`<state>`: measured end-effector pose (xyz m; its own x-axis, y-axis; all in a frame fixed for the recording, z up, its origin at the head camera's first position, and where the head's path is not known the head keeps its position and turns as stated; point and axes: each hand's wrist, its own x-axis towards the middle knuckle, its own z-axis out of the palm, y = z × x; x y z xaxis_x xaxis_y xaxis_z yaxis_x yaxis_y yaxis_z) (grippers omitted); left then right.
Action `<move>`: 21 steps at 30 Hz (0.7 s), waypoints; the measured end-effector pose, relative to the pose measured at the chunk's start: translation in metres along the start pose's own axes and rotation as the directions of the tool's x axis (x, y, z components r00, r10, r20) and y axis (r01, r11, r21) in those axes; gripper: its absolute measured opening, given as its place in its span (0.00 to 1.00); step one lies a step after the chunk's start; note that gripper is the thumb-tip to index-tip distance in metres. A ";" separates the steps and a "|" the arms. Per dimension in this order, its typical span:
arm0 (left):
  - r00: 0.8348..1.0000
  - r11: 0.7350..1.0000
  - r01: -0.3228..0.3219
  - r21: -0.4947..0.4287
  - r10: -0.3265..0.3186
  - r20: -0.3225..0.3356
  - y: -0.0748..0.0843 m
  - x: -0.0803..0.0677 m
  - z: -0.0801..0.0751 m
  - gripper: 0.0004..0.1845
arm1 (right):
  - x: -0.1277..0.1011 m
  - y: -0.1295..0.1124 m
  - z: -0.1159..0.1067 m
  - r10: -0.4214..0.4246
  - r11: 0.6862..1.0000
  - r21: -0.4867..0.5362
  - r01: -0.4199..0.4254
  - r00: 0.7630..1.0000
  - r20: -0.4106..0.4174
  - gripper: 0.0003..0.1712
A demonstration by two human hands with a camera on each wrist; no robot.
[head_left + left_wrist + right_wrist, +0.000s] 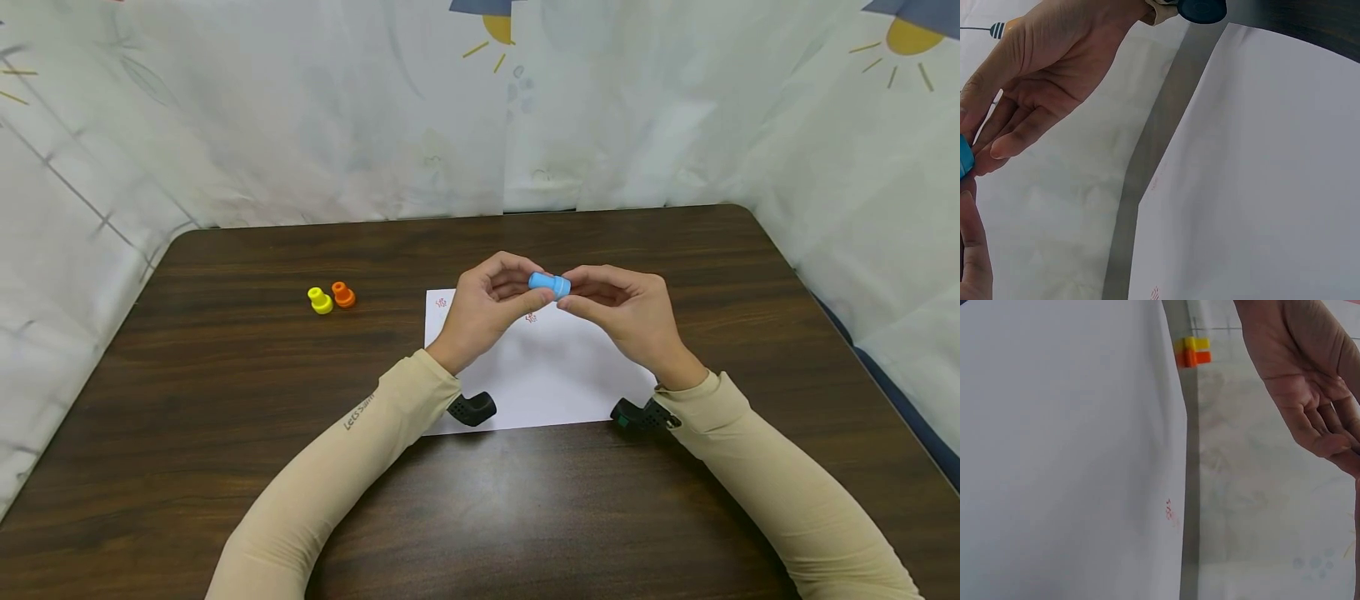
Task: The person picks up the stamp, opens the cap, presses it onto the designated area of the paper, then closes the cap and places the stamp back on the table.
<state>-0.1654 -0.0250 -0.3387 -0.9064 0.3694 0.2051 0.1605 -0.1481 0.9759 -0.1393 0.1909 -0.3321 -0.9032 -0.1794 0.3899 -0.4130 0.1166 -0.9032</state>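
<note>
Two hands, left (483,308) and right (630,312), pinch a blue piece (550,284) between curled fingertips above the paper (555,375). Yellow (320,300) and orange (343,294) pieces sit untouched, well apart on the table (225,375).

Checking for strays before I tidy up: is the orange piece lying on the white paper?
No, the orange piece sits on the bare table beside the yellow piece, left of the paper.

blue piece (550,284) ends hidden by fingertips, red paper marks (531,317) illegible
</note>
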 end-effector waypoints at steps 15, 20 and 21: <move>1.000 1.000 -0.019 0.007 0.019 -0.003 -0.002 0.001 0.001 0.14 | 0.000 0.000 0.000 -0.008 1.000 -0.016 0.008 1.000 -0.004 0.16; 1.000 1.000 -0.022 0.006 0.022 -0.007 -0.001 0.001 0.001 0.14 | 0.000 0.001 0.000 -0.007 1.000 -0.008 0.007 1.000 -0.004 0.16; 1.000 1.000 -0.021 0.007 0.022 -0.006 -0.001 0.001 0.001 0.14 | 0.000 0.001 0.000 -0.006 1.000 -0.009 0.006 1.000 -0.004 0.16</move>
<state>-0.1658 -0.0236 -0.3391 -0.9051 0.3604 0.2256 0.1825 -0.1499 0.9717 -0.1391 0.1906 -0.3330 -0.9014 -0.1757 0.3958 -0.4191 0.1240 -0.8994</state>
